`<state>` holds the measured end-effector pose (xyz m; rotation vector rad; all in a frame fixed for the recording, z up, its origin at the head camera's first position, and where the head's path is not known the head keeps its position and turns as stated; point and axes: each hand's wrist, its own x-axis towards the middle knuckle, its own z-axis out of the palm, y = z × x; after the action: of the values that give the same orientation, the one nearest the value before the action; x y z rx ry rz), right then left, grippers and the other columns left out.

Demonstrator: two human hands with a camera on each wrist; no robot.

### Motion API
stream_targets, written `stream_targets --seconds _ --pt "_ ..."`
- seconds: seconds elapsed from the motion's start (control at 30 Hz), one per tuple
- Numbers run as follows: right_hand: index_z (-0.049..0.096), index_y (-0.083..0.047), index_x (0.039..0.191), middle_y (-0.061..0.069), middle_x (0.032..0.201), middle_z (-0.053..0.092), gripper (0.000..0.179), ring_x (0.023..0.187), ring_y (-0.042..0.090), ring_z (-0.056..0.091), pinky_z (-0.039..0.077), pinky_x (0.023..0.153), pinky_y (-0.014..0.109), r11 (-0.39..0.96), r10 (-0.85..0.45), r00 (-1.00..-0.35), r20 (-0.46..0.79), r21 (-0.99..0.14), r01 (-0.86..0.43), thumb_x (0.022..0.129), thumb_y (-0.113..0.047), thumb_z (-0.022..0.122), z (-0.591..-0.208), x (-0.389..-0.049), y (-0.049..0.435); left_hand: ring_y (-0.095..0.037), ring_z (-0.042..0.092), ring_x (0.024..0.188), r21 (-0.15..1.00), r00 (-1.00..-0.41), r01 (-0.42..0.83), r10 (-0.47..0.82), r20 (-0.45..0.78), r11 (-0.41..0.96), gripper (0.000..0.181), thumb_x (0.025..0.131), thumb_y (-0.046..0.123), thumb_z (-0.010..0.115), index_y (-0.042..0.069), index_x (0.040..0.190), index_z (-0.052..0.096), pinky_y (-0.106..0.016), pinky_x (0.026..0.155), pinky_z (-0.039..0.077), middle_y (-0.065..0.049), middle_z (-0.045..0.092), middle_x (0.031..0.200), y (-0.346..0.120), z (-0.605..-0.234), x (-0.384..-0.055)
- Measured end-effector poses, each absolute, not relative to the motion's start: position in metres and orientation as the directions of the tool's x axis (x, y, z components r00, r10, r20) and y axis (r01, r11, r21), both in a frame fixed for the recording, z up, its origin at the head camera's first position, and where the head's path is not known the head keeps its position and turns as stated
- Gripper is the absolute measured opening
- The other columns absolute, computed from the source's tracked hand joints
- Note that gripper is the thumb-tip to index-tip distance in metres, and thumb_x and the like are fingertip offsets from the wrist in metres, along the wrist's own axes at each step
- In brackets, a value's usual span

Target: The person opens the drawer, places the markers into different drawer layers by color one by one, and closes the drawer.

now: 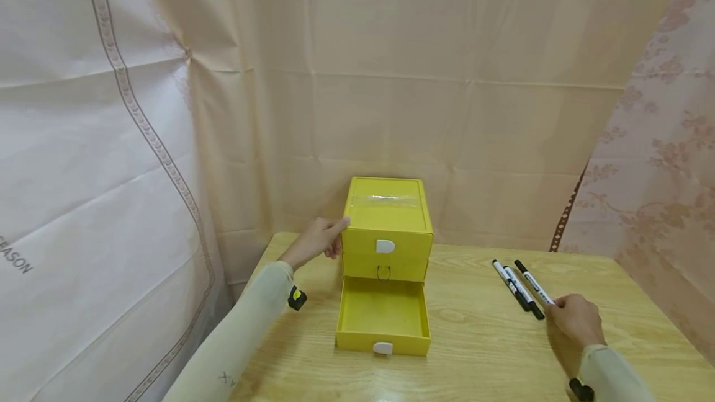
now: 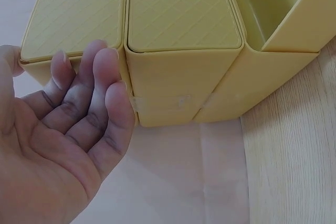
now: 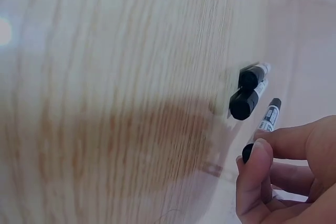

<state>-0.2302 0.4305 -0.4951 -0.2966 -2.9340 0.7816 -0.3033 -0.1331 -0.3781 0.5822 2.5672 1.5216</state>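
A yellow drawer box (image 1: 388,213) stands on the wooden table with its bottom drawer (image 1: 382,318) pulled out and nothing inside. My left hand (image 1: 317,241) rests against its upper left edge. In the left wrist view the fingers (image 2: 107,66) are loosely bent beside the box's wall, without wrapping round it. To the right, my right hand (image 1: 578,318) pinches a marker (image 1: 534,284) with a white barrel and black cap between thumb and fingers, seen closely as the marker (image 3: 269,119) in the right wrist view. Two similar markers (image 1: 511,284) lie side by side left of it.
White tabs (image 1: 385,246) mark the top and bottom drawer fronts, and a dark loop (image 1: 383,273) sits on the middle one. Clear tape crosses the box top. Behind the wooden table (image 1: 469,334) hangs a beige cloth (image 1: 447,110), with patterned cloths at both sides.
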Motion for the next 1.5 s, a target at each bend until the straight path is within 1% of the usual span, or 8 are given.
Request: stream_targets --seconds 0.2,0.43,0.6,0.7,0.8,1.03,1.27,1.5 --pt "0.075 0.007 0.099 0.016 0.089 0.072 0.03 0.088 0.037 0.061 0.045 0.067 0.043 0.833 0.196 -0.98 0.017 -0.53 0.158 0.096 -0.022 0.067 -0.493 -0.227 0.429 -0.034 0.067 0.064 0.86 -0.921 0.275 0.374 0.107 0.43 0.065 0.105 0.061 0.047 0.004 0.078 0.067 -0.041 0.064 0.059 -0.013 0.067 0.072 -0.132 -0.378 -0.304" --pt "0.073 0.009 0.107 0.009 0.082 0.073 0.035 0.09 0.038 0.063 0.047 0.076 0.052 0.834 0.184 -0.982 0.051 -0.537 0.128 0.099 -0.024 0.064 -0.487 -0.226 0.424 -0.027 0.065 0.061 0.865 -0.921 0.273 0.374 0.108 0.422 0.066 0.104 0.061 0.047 0.004 0.078 0.066 -0.036 0.061 0.057 -0.014 0.066 0.072 -0.132 -0.378 -0.305" --pt "0.072 0.01 0.108 0.019 0.094 0.074 0.035 0.095 0.044 0.063 0.047 0.082 0.061 0.833 0.163 -0.986 0.046 -0.542 0.113 0.1 -0.023 0.065 -0.485 -0.226 0.42 -0.026 0.065 0.061 0.868 -0.921 0.268 0.376 0.104 0.418 0.065 0.105 0.06 0.047 0.004 0.079 0.066 -0.039 0.063 0.058 -0.014 0.066 0.073 -0.132 -0.377 -0.305" --pt "0.072 0.01 0.109 0.022 0.1 0.073 0.034 0.099 0.048 0.063 0.047 0.083 0.062 0.836 0.149 -0.987 0.052 -0.541 0.097 0.1 -0.022 0.063 -0.485 -0.225 0.418 -0.027 0.065 0.061 0.867 -0.921 0.268 0.376 0.103 0.42 0.065 0.105 0.06 0.047 0.004 0.079 0.066 -0.038 0.062 0.058 -0.014 0.066 0.073 -0.132 -0.378 -0.305" --pt "0.073 0.009 0.108 0.022 0.101 0.074 0.032 0.099 0.047 0.064 0.049 0.083 0.061 0.843 0.133 -0.988 0.08 -0.533 0.071 0.1 -0.02 0.063 -0.485 -0.224 0.415 -0.028 0.065 0.061 0.865 -0.921 0.27 0.375 0.104 0.423 0.065 0.105 0.06 0.047 0.004 0.079 0.066 -0.035 0.061 0.057 -0.014 0.066 0.073 -0.133 -0.378 -0.304" --pt "0.073 0.009 0.108 0.019 0.098 0.075 0.033 0.083 0.026 0.063 0.049 0.073 0.047 0.852 0.122 -0.988 0.099 -0.521 0.053 0.099 -0.022 0.067 -0.483 -0.222 0.407 -0.029 0.066 0.062 0.862 -0.919 0.279 0.377 0.113 0.423 0.065 0.105 0.06 0.047 0.004 0.079 0.066 -0.036 0.06 0.057 -0.013 0.066 0.072 -0.133 -0.378 -0.303" --pt "0.072 0.01 0.109 0.021 0.098 0.074 0.034 0.083 0.027 0.063 0.049 0.073 0.05 0.862 0.092 -0.989 0.115 -0.507 0.021 0.099 -0.022 0.068 -0.477 -0.22 0.399 -0.028 0.066 0.061 0.86 -0.92 0.276 0.378 0.107 0.428 0.066 0.105 0.06 0.046 0.003 0.078 0.066 -0.04 0.063 0.058 -0.014 0.067 0.073 -0.133 -0.378 -0.304" --pt "0.074 0.007 0.108 0.015 0.094 0.075 0.029 0.078 0.021 0.058 0.047 0.069 0.041 0.866 0.067 -0.987 0.144 -0.5 -0.014 0.099 -0.02 0.067 -0.479 -0.217 0.394 -0.026 0.066 0.06 0.857 -0.918 0.284 0.38 0.114 0.43 0.066 0.105 0.06 0.047 0.004 0.078 0.066 -0.039 0.062 0.058 -0.014 0.067 0.073 -0.134 -0.379 -0.305"
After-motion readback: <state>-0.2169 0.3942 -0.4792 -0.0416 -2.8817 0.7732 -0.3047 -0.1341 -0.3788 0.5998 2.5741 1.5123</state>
